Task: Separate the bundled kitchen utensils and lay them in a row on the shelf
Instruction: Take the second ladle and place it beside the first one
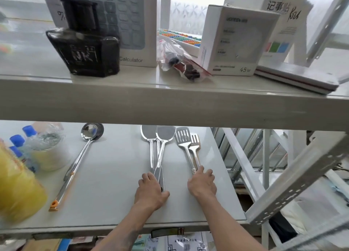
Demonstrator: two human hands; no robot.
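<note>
Gripping w/ both: my left hand (151,190) rests curled on the crossed handles of two solid spatulas (157,137), right hand (203,183) pinches handle ends of two slotted turners (187,140). Heads point away from me on the lower shelf (113,175). Ladle (83,152) lies alone, well left.

We seem to be in a storeroom or small shop — metal racking (283,199) holds boxed goods: a calculator box (136,24), a charger box (234,42), an ink bottle (85,48) — beside steel utensils (162,148).
</note>
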